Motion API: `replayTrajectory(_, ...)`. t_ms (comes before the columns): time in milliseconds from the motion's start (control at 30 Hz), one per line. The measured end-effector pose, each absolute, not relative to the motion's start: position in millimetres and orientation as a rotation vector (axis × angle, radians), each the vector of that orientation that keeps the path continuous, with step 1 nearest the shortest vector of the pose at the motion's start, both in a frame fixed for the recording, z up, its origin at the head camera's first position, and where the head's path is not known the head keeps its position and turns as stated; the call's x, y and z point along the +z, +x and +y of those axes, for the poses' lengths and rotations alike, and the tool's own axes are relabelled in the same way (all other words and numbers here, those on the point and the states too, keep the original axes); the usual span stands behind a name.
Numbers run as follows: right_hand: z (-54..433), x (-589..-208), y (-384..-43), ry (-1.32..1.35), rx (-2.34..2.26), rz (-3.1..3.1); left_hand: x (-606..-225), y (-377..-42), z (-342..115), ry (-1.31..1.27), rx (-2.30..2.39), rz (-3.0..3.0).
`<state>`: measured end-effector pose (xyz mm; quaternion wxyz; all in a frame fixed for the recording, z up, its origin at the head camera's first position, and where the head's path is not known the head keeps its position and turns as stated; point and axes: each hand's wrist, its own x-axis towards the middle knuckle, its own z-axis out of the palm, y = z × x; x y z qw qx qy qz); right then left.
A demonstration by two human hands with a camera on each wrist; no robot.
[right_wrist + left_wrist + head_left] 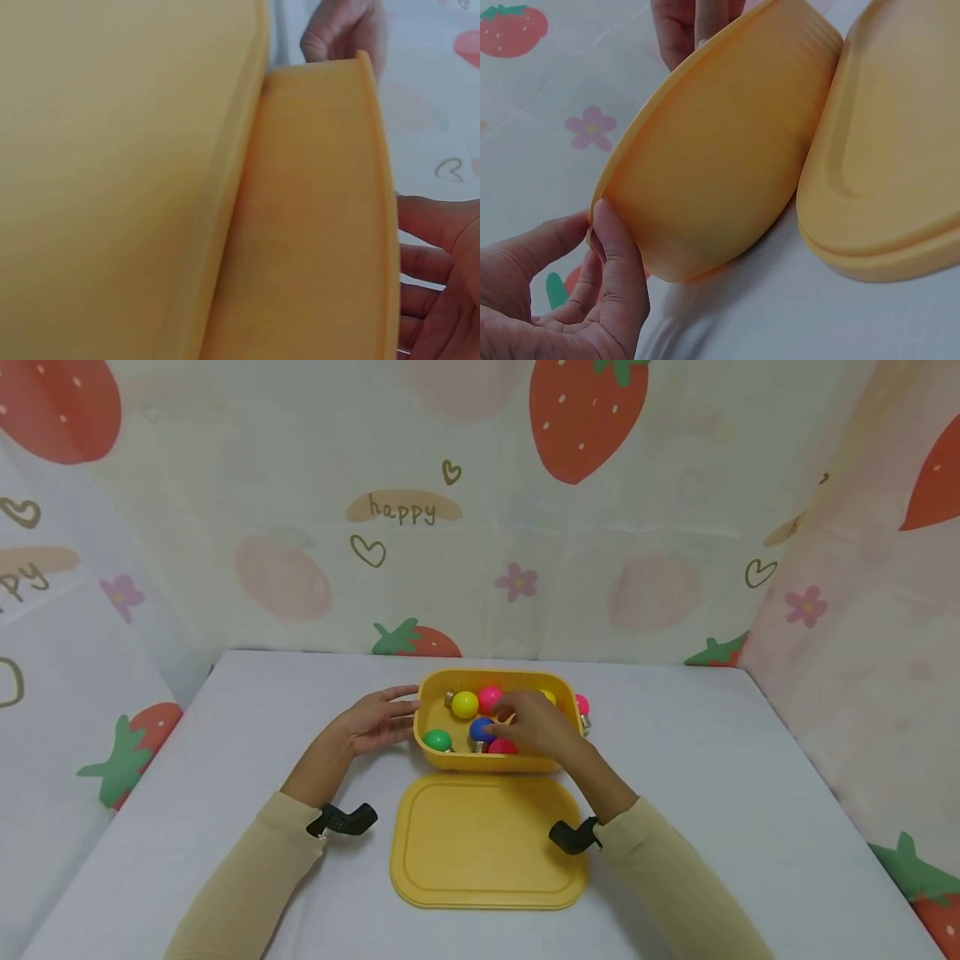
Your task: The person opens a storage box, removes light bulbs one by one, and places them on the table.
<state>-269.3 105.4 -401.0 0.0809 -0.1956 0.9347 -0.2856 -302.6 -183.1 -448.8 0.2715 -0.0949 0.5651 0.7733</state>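
Observation:
A yellow plastic box [461,762] without its lid holds several small coloured light bulbs. My left hand [375,720] rests its extended fingers against the box's left end, fingertips right at the rim. Over the inside of the box, my right hand [542,724] reaches down with bent fingers and a gap between thumb and forefinger. Its thumb overlaps a blue bulb [482,729], and its forefinger is beside a pink bulb [491,697]. A yellow bulb [465,704], a green bulb [437,740] and a red-pink bulb [502,747] lie around them. The right hand partly covers another yellow bulb [550,697].
The yellow lid [487,843] lies flat on the white-covered table [697,760], just in front of the box. Outside the box's right end is another pink bulb [582,703], its metal base showing. A strawberry-print cloth [570,543] hangs behind the table.

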Motion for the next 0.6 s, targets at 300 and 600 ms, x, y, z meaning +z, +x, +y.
replayTrajectory(300,97.4,-410.4,-274.8,-0.622,-0.799,2.775,-450.0,-301.4,-183.4,-0.258,2.078,1.523)
replayTrajectory(600,91.0,-414.2,-279.4,-0.619,-0.765,2.801,-447.1,-300.9,-183.4,-0.226,2.081,1.525)
